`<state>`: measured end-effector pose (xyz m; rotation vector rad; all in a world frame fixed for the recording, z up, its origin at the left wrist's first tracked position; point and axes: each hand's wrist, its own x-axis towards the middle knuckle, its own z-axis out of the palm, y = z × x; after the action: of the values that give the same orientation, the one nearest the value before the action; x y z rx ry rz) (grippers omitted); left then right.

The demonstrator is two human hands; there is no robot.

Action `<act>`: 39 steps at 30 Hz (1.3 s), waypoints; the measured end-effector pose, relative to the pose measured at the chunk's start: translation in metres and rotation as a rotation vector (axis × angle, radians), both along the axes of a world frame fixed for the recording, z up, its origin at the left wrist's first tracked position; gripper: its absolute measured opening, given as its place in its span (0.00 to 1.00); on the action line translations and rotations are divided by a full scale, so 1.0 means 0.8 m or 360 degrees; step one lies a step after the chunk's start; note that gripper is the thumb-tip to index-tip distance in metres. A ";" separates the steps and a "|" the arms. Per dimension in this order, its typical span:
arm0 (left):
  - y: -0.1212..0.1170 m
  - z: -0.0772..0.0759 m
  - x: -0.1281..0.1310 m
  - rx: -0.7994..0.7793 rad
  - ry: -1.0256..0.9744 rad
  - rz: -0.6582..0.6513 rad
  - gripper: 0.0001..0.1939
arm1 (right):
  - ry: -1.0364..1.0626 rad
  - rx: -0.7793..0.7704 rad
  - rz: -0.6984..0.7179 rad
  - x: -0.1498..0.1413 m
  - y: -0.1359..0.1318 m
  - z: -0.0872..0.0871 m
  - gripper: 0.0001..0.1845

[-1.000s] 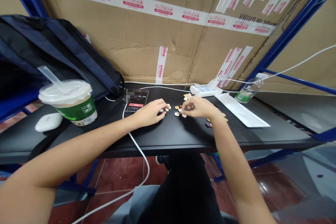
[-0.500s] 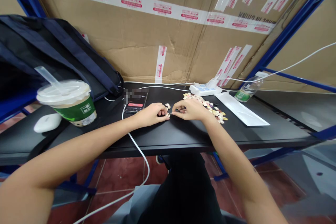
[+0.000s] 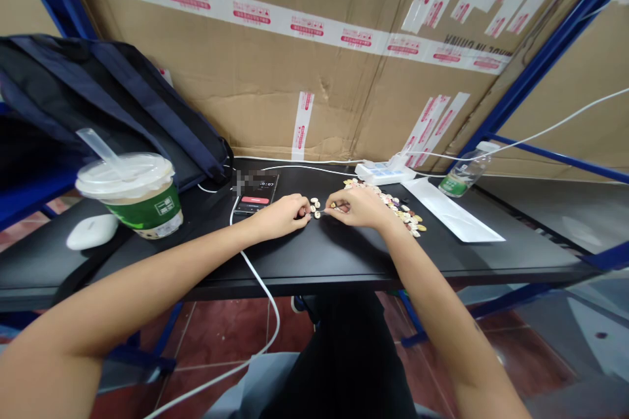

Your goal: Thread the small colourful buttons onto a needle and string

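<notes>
My left hand (image 3: pixel 289 215) rests on the dark table with thumb and fingertips pinched together; what lies between them is too small to make out. Just beside those fingertips are several small pale shell-like beads (image 3: pixel 315 202). My right hand (image 3: pixel 354 207) is closed in a pinch on a thin cord (image 3: pixel 323 211), which runs toward the nearest bead between the hands. Whether it passes through that bead is unclear. Behind and right of the right hand spreads a pile of beads (image 3: pixel 410 216) in cream, yellow and darker colours, partly hidden by the hand.
A phone (image 3: pixel 256 193) lies left of the beads, near a lidded drink cup (image 3: pixel 142 200) and a white case (image 3: pixel 92 232). To the right are a white tray (image 3: pixel 452 209), a bottle (image 3: pixel 466 170) and a power strip (image 3: pixel 383 173). A white cable (image 3: pixel 258 275) hangs over the table edge.
The bead formerly at my left fingertips now sits between the hands, slightly apart from them. My right hand has shifted a little to the right. The whole view has tilted slightly.
</notes>
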<state>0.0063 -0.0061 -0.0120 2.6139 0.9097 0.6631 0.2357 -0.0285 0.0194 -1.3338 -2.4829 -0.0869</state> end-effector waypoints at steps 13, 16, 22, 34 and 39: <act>-0.004 0.002 -0.002 0.0070 0.0021 0.0061 0.06 | 0.0314 -0.0639 -0.0107 0.070 0.008 0.011 0.17; -0.005 0.003 -0.002 0.0079 0.0030 0.0071 0.06 | 0.0358 -0.0753 -0.0095 0.078 0.010 0.010 0.18; -0.005 0.003 -0.002 0.0089 0.0023 0.0072 0.06 | 0.0327 -0.0768 -0.0175 0.079 0.013 0.005 0.18; -0.009 0.000 0.004 -0.0066 -0.0069 -0.0244 0.10 | 0.0044 -0.0329 0.0143 0.006 -0.005 0.007 0.07; -0.007 0.007 0.003 -0.0174 -0.0003 -0.0247 0.09 | 0.0010 -0.0310 0.0153 -0.005 -0.008 0.009 0.06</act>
<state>0.0086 -0.0114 -0.0065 2.5537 0.7125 0.5591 0.2318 -0.0346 0.0265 -1.2819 -2.5998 0.1854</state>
